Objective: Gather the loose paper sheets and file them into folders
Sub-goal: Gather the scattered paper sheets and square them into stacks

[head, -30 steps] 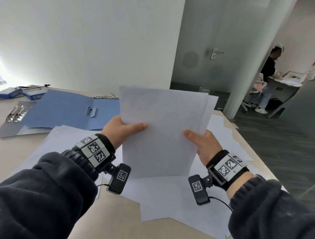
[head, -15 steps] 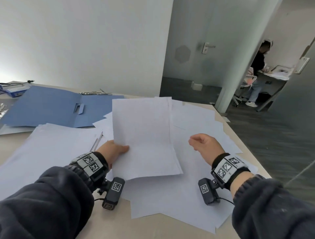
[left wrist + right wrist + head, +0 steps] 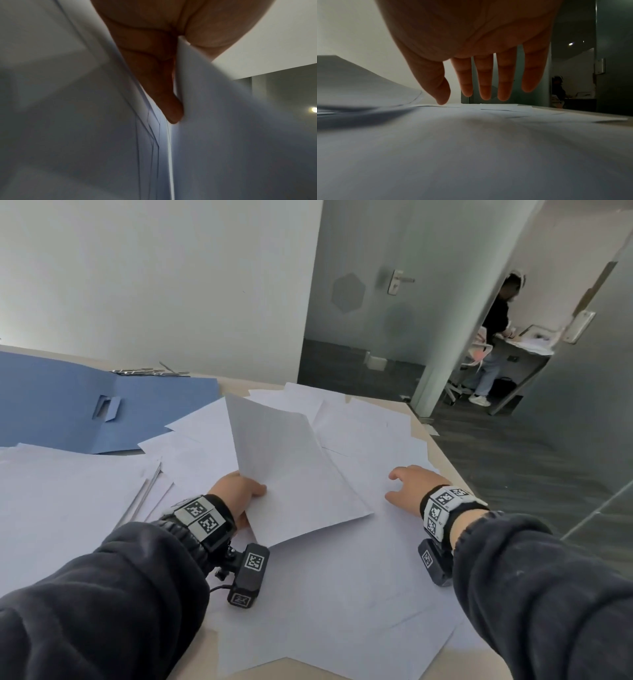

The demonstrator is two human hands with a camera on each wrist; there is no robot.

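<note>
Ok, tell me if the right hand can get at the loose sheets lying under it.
Probably yes. The right hand hovers open, fingers straight, just above the loose sheets, and nothing lies between. The left hand holds its own stack off to the side.

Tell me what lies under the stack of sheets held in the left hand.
More loose white paper sheets spread over the beige table. Whatever lies directly beneath the held white stack is covered.

Left hand (image 3: 239, 494) pinches a paper sheaf (image 3: 291, 467) (right hand (image 3: 411, 484) free).
</note>
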